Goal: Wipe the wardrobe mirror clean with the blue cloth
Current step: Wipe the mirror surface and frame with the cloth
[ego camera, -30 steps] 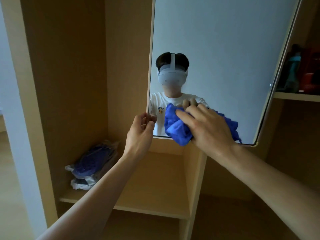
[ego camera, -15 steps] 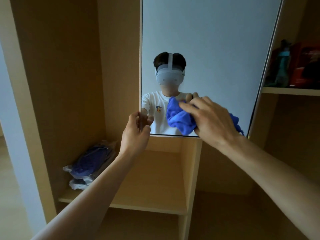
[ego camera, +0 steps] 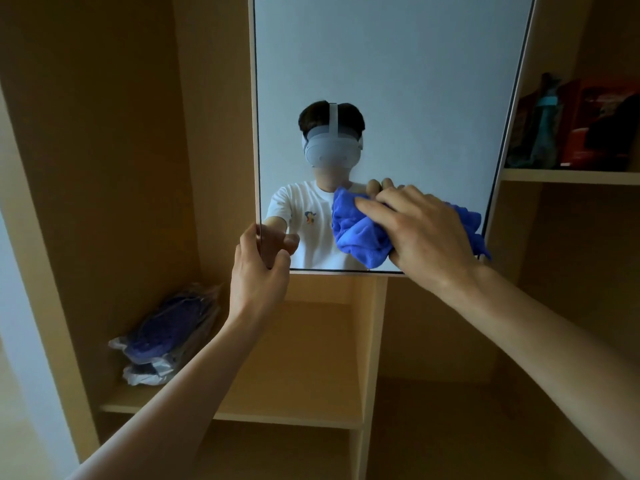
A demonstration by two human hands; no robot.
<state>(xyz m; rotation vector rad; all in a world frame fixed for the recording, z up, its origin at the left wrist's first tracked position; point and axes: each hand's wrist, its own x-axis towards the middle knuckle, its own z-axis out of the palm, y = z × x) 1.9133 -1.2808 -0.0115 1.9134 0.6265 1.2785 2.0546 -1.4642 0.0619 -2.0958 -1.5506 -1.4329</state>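
Observation:
The wardrobe mirror (ego camera: 398, 64) hangs upright at the centre, framed by a thin dark edge. My left hand (ego camera: 258, 271) grips its lower left corner, thumb on the glass side and fingers behind the edge. My right hand (ego camera: 420, 230) holds the bunched blue cloth (ego camera: 356, 233) and presses it against the lower right part of the glass. The cloth sticks out to the left of my fingers and a little past my wrist on the right. The mirror reflects a person in a white shirt with a headset.
A light wooden wardrobe surrounds the mirror. A plastic-wrapped dark blue bundle (ego camera: 162, 337) lies on the lower left shelf (ego camera: 294, 414). A vertical divider (ego camera: 370, 341) stands below the mirror. Bottles and dark red items (ego camera: 575, 126) fill the upper right shelf.
My right hand with the cloth has slid rightwards along the lower glass. My left hand keeps its hold on the corner. The view has shifted so the mirror sits more to the left.

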